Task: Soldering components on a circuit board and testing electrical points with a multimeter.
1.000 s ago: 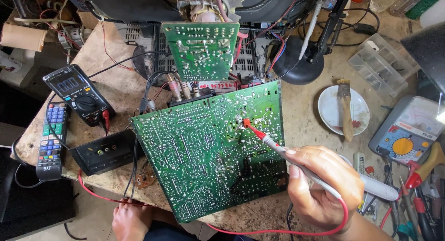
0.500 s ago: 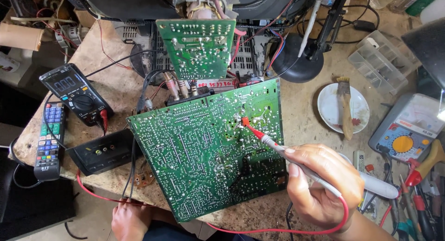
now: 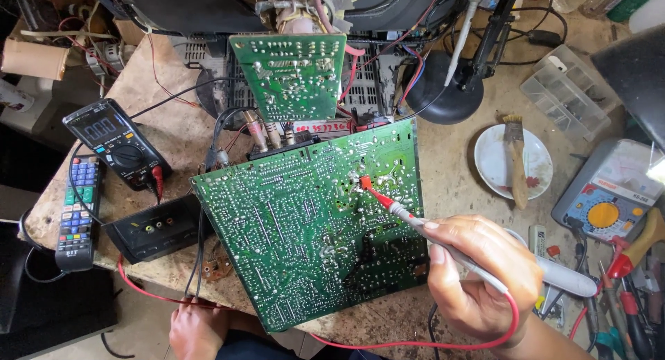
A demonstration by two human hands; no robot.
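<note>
Gripping the red test probe pen-style between thumb and fingers, our right hand rests over the lower right corner of the large green circuit board, and the probe's red tip touches a solder point in the board's upper right area. That board lies solder side up, tilted across the edge of the worn workbench, with the probe's red lead looping under our wrist and along the board's lower edge. Our left hand sits low beside the bench edge, under the board's lower left corner, where thin dark wires and the red lead pass over it; we cannot tell whether its fingers are closed on anything. A smaller green circuit board stands just beyond the large one, in front of the opened television chassis. To the left lie a digital multimeter, a remote control and a black connector panel. To the right we see a white dish with a brush on it, and an analogue multimeter.
</note>
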